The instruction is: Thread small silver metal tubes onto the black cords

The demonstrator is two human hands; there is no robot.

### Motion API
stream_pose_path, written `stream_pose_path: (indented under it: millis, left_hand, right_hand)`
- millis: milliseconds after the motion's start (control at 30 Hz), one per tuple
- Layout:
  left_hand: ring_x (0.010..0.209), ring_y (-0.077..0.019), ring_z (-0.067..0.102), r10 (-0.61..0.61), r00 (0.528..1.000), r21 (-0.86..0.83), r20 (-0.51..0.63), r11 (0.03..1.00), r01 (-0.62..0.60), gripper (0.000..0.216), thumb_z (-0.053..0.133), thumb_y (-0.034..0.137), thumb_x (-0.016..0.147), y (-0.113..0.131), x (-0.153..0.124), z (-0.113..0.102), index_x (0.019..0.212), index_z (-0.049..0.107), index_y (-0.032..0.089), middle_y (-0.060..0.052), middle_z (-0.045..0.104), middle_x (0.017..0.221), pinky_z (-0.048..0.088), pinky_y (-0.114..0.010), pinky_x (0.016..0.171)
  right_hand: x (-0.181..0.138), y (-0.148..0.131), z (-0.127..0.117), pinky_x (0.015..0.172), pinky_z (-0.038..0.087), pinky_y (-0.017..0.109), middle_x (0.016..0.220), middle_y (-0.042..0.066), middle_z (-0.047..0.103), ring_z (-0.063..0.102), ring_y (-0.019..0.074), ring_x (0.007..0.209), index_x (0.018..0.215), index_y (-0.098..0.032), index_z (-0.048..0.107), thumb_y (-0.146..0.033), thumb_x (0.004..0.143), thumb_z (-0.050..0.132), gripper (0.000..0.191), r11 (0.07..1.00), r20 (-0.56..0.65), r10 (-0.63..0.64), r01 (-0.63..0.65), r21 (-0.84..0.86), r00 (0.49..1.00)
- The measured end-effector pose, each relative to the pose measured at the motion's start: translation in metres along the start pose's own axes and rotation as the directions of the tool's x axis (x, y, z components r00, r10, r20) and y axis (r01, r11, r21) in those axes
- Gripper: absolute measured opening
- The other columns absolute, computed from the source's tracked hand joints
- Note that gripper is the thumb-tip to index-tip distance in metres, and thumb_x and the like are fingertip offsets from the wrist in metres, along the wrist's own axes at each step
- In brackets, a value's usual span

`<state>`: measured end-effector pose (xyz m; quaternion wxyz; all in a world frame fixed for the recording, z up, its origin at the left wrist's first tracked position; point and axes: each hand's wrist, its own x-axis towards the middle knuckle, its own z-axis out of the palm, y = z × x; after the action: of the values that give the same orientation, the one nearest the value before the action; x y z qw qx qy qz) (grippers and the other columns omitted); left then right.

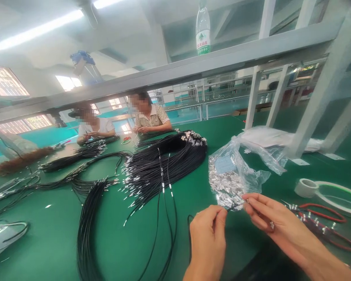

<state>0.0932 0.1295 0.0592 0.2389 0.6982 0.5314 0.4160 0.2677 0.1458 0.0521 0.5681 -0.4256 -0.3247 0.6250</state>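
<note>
My left hand [209, 234] is closed, with thumb and forefinger pinching a black cord [229, 209] near its end. Just to the right, my right hand [269, 218] pinches a small metal piece between its fingertips, close to the cord's end. Another small metal fitting [272, 225] shows against the curled fingers of that hand. Directly behind both hands lies an open clear plastic bag [253, 177] with many small silver metal pieces [222, 187] and a blue-grey label [225, 165] inside. Whether the cord and the pinched piece touch cannot be made out.
Bundles of black cords [89, 226] with silver ends cover the green table [55, 249]. Red-handled pliers [324, 208] and a white tape roll [307, 188] lie at right. A shelf frame [163, 76] spans overhead, carrying a bottle [203, 35]. Two people [152, 115] sit opposite.
</note>
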Motion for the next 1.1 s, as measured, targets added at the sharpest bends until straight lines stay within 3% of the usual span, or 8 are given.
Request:
stream_pose_path:
  millis: [400, 633, 833, 1000, 1100]
  left_hand:
    - [0.067, -0.0137, 0.056, 0.012, 1.0, 0.036, 0.028, 0.999, -0.013, 0.029, 0.043, 0.024, 0.097, -0.002, 0.0, 0.001, 0.078, 0.066, 0.021, 0.001, 0.066, 0.072, 0.033, -0.024, 0.063]
    - [0.072, -0.015, 0.058, 0.047, 0.998, 0.048, 0.031, 0.998, -0.048, 0.026, 0.044, 0.023, 0.097, -0.006, -0.002, 0.004, 0.082, 0.066, 0.021, 0.0, 0.068, 0.076, 0.036, -0.025, 0.068]
    - [0.079, -0.0171, 0.059, 0.089, 0.995, 0.04, 0.047, 0.995, -0.091, 0.024, 0.043, 0.021, 0.097, -0.01, -0.002, 0.005, 0.09, 0.066, 0.021, -0.001, 0.069, 0.085, 0.037, -0.027, 0.074]
    - [0.075, -0.015, 0.057, 0.034, 0.994, -0.062, 0.102, 0.998, -0.027, 0.029, 0.039, 0.024, 0.1, -0.005, -0.003, 0.003, 0.087, 0.064, 0.021, -0.001, 0.067, 0.08, 0.038, -0.024, 0.07]
    - [0.074, -0.0155, 0.058, 0.037, 0.992, -0.038, 0.121, 0.999, -0.032, 0.03, 0.037, 0.023, 0.1, -0.005, -0.006, 0.006, 0.086, 0.063, 0.02, -0.001, 0.066, 0.079, 0.038, -0.024, 0.068]
  right_hand:
    - [-0.005, -0.003, 0.004, 0.043, 0.02, 0.021, 0.066, 0.0, 0.054, 0.024, 0.0043, 0.044, 0.083, -0.017, 0.063, -0.053, 0.064, 0.085, 0.047, 0.997, 0.053, 0.022, -0.018, -0.07, 0.998]
    - [-0.006, 0.002, 0.004, 0.041, 0.018, 0.021, 0.062, 0.0, 0.053, 0.034, 0.009, 0.045, 0.087, -0.018, 0.058, -0.071, 0.066, 0.074, 0.059, 0.931, 0.132, -0.053, 0.096, -0.351, 0.99]
    - [-0.009, 0.003, 0.002, 0.043, 0.016, 0.019, 0.061, -0.004, 0.05, 0.018, 0.0034, 0.042, 0.092, -0.02, 0.053, -0.059, 0.08, 0.07, 0.044, 0.985, 0.171, 0.065, -0.036, -0.17, 0.983]
    - [-0.008, 0.013, 0.006, 0.044, 0.022, 0.019, 0.054, -0.004, 0.041, 0.03, 0.0096, 0.05, 0.086, -0.019, 0.054, -0.068, 0.077, 0.068, 0.052, 0.957, 0.044, -0.112, 0.119, -0.263, 0.993]
    - [-0.008, 0.018, 0.011, 0.042, 0.021, 0.02, 0.05, -0.006, 0.034, 0.026, 0.0093, 0.048, 0.079, -0.018, 0.055, -0.07, 0.073, 0.07, 0.054, 0.959, -0.048, -0.173, 0.157, -0.235, 0.984]
